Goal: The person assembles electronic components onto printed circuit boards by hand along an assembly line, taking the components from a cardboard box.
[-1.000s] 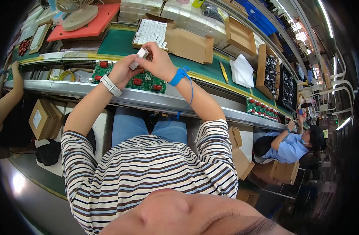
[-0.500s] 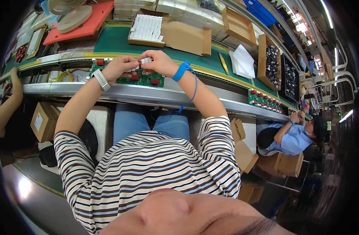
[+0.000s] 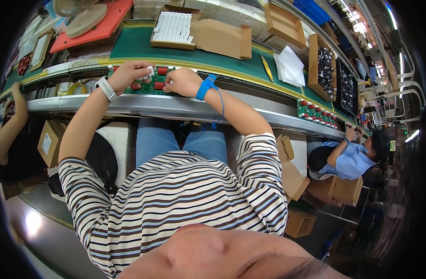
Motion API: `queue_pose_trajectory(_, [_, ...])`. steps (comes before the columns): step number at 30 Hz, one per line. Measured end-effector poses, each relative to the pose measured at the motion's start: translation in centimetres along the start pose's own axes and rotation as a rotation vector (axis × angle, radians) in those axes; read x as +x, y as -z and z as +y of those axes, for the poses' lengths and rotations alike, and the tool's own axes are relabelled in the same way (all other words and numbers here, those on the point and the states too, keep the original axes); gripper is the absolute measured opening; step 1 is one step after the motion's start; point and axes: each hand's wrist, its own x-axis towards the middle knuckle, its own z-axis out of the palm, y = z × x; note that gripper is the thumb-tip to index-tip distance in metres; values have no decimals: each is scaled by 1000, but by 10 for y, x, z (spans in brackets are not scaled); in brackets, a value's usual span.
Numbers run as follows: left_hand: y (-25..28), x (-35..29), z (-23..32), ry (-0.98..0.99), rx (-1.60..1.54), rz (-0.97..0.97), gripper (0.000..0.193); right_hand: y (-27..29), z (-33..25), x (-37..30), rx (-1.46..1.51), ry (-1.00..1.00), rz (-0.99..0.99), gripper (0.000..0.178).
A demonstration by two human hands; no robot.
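Note:
A green circuit board (image 3: 148, 87) with red block-shaped parts lies on the rail in front of me. My left hand (image 3: 130, 76) is over its left part, thumb and forefinger pinching a small white connector (image 3: 151, 71). On the board's right side, my right hand (image 3: 184, 83) is closed with its fingertips down beside a red part (image 3: 160, 85); whatever it may hold is hidden by the fingers. A blue wrist strap (image 3: 206, 87) with a cord circles my right wrist.
Behind the board, an open carton (image 3: 173, 44) holds rows of white parts. Yellow tweezers (image 3: 267, 68), white sheets (image 3: 289, 67) and a box of dark parts (image 3: 321, 69) lie to its right. Another circuit board (image 3: 316, 114) sits further along the rail, near a seated co-worker (image 3: 348, 158).
My hands were close together over the board, around white connectors. Now they are apart: the left has shifted left with a white connector, and the right has lowered to the board.

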Motion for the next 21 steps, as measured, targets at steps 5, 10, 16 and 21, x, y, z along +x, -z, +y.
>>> queue_pose_trajectory(5, [0, -3, -1, 25, 43, 5, 24, -2, -6, -2, -61, -34, 26, 26])
queue_pose_trajectory(10, [-1, -3, -4, -185, 266, 25, 23, -7, -4, -2, -67, -33, 48, 25])
queue_pose_trajectory(16, [-2, -2, -8, -197, 319, 27, 18, -9, -2, -3, -69, -13, 77, 25])
queue_pose_trajectory(21, [-6, -4, -5, -237, 488, 1, 15, -10, -4, -5, -116, 3, 80, 25])
